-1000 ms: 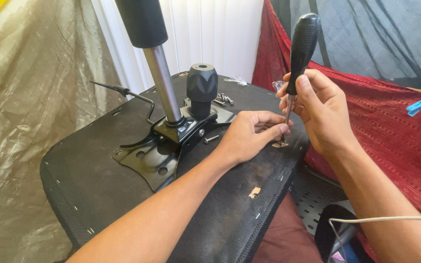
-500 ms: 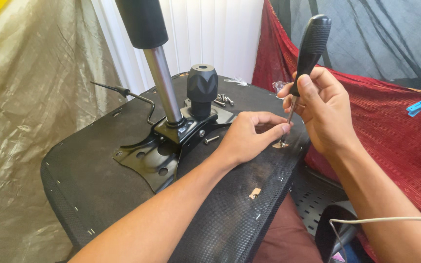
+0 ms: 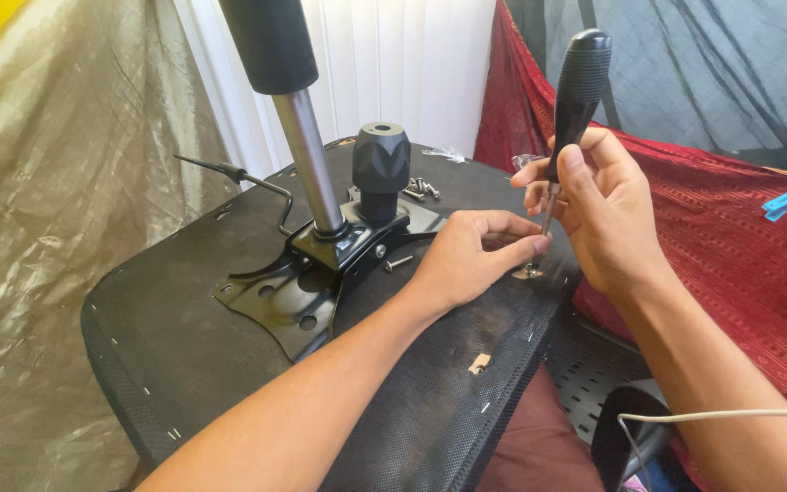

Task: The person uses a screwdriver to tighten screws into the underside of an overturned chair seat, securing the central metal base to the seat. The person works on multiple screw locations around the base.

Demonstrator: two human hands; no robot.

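The right hand (image 3: 598, 214) is closed around the lower part of the screwdriver (image 3: 574, 100), whose black handle stands nearly upright above the fist. The thin metal shaft runs down from the fist to a screw and washer (image 3: 530, 271) seated on the upturned chair seat underside (image 3: 166, 337). The left hand (image 3: 466, 260) lies palm down on the seat just beside the right hand, its thumb and forefinger pinched together at the shaft tip, directly over the screw. Beyond the left hand, the black metal mounting plate (image 3: 289, 292) is set on the seat, carrying the chrome gas-lift column (image 3: 311, 164) and a black knob (image 3: 381, 164). One loose screw (image 3: 398, 263) lies between the plate and the left hand. More loose screws (image 3: 418, 189) lie farther off, behind the knob.
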